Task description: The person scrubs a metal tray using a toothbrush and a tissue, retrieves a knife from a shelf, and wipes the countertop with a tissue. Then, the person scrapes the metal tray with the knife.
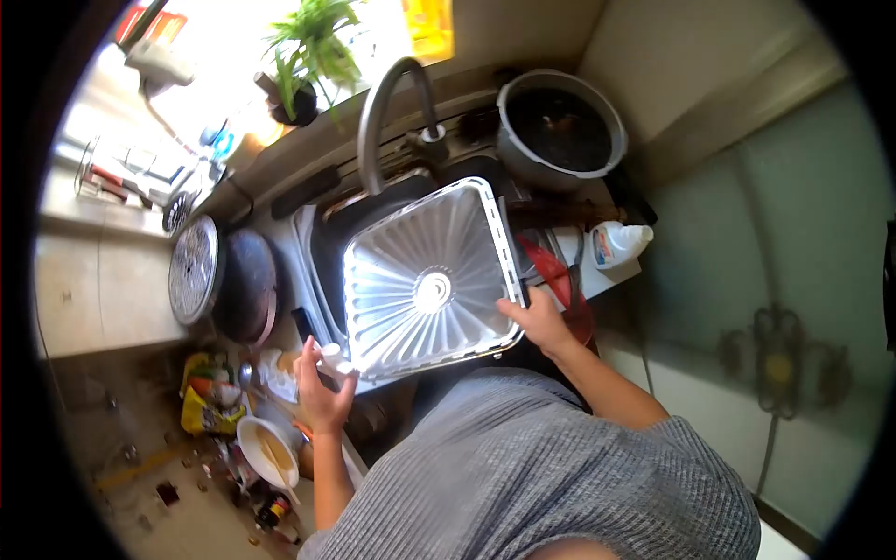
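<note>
A square, shiny metal tray or lid (401, 252) with ridges fanning out from its centre is tilted over the sink (322, 261). My right hand (541, 322) grips its lower right edge, the thumb lying on the ridged face. Beside the lower left corner is my left hand (324, 387), its thumb and fingers apart. A small white thing (331, 357) shows between those fingers and the corner; I cannot make out what it is. Behind the tray, a curved faucet (371, 121) arches over the sink.
A large pot (560, 168) with dark contents stands at the back right, a white bottle (621, 245) in front of it. Left of the sink, a round pan (250, 285) and a patterned round lid (196, 271) stand upright. A white bowl (269, 451) sits at lower left; a potted plant (297, 105) is by the window.
</note>
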Tool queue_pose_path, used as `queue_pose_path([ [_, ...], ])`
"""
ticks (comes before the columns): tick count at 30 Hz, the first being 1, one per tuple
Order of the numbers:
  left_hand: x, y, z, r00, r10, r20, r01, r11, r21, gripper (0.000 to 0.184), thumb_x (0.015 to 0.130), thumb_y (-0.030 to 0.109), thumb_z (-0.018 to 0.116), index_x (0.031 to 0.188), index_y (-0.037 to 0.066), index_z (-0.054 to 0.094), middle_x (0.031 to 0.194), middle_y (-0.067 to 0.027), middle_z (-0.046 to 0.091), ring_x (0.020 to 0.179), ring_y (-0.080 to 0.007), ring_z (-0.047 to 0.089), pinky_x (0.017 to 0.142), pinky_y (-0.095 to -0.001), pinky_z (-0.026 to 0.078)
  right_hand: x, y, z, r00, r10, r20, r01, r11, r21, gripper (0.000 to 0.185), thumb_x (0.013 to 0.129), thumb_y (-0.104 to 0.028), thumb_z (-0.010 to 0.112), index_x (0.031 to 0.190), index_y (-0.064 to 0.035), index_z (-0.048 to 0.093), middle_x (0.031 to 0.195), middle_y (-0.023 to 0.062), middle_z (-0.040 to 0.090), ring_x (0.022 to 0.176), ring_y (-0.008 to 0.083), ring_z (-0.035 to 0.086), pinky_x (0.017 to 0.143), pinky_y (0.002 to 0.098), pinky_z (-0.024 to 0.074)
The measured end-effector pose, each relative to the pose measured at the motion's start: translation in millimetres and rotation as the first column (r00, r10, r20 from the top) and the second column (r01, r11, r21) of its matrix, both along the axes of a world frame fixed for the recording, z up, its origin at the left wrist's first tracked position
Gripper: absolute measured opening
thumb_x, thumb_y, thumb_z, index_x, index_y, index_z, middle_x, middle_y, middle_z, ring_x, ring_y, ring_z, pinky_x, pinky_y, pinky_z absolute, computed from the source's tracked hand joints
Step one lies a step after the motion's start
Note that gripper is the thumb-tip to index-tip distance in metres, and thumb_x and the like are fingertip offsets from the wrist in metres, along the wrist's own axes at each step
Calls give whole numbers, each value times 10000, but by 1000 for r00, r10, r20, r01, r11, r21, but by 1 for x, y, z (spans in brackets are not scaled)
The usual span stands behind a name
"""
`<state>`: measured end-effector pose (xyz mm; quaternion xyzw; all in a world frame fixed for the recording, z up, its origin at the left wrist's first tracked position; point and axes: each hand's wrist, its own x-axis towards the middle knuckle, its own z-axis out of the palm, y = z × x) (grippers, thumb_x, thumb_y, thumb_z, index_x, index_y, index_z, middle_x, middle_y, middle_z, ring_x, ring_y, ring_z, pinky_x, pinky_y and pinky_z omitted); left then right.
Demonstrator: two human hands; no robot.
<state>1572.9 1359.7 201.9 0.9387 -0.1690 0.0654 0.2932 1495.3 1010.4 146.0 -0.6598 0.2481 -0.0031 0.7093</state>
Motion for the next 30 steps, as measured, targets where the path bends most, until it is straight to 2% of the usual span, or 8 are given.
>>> queue_pose_path([
  [8, 31, -144, 71, 733, -673, -101, 679, 716, 159, 802, 532, 189, 796, 1253, 62, 470, 937, -100, 611, 905, -290, 562, 804, -402, 443, 3, 13, -36, 999, -1, 50, -7, 987, 163, 169, 822, -170, 655, 812, -3, 631, 724, -5, 603, 663, 85, 528, 620, 282, 446],
  [14, 47, -277, 70, 580, -747, -324, 813, 503, 294, 680, 627, 326, 737, 1203, 84, 469, 892, -76, 615, 881, -263, 556, 828, -376, 426, 3, 26, -67, 984, -47, 171, 50, 999, -16, 242, 789, -151, 665, 945, 24, 607, 866, 165, 667, 851, 276, 647, 765, 387, 484],
  [16, 46, -311, 37, 603, -759, -247, 786, 512, 348, 651, 637, 343, 721, 1173, 75, 467, 916, -99, 611, 919, -265, 562, 847, -374, 430, 9, 32, -63, 913, -229, 339, 231, 972, 35, 251, 780, -134, 679, 946, 39, 603, 877, 177, 664, 880, 277, 641, 790, 388, 477],
  [17, 45, -327, 18, 607, -763, -224, 783, 526, 332, 641, 636, 357, 728, 1151, 77, 470, 930, -105, 611, 953, -275, 564, 851, -386, 434, 5, 20, -46, 972, -34, 234, 4, 991, 131, 449, 793, -62, 659, 1192, 42, 478, 1179, 148, 554, 1086, 197, 528, 907, 325, 425],
  [20, 31, -378, -17, 661, -688, -300, 750, 586, 307, 576, 673, 411, 719, 1086, 69, 511, 931, -149, 620, 968, -314, 578, 837, -410, 441, 7, 31, -77, 962, -74, 263, 42, 991, 125, 349, 775, -112, 685, 1060, 46, 561, 1017, 174, 644, 945, 247, 619, 819, 368, 466],
  [22, 19, -409, -41, 705, -638, -309, 708, 613, 349, 535, 687, 423, 717, 1009, 48, 511, 930, -158, 615, 940, -317, 584, 808, -417, 447, 5, 41, -94, 914, -122, 386, 94, 992, 90, 349, 801, -113, 661, 1103, 26, 552, 1096, 155, 610, 1062, 213, 556, 891, 358, 432],
  [28, -2, -458, -131, 775, -547, -316, 632, 680, 373, 559, 683, 449, 740, 1044, 56, 575, 1002, -97, 586, 974, -241, 554, 769, -367, 438, 7, 24, -41, 978, 131, -160, -124, 991, 54, 254, 832, -181, 665, 1014, -26, 579, 876, 74, 618, 790, 170, 574, 687, 328, 464],
  [30, -5, -455, -129, 666, -457, -589, 595, 802, 50, 755, 640, 373, 784, 1222, 27, 449, 1156, -144, 536, 1078, -310, 538, 879, -417, 461, 21, 11, -5, 885, 252, -391, -238, 968, 85, 228, 842, -203, 666, 985, -44, 587, 803, 47, 621, 699, 156, 580, 619, 317, 475],
])
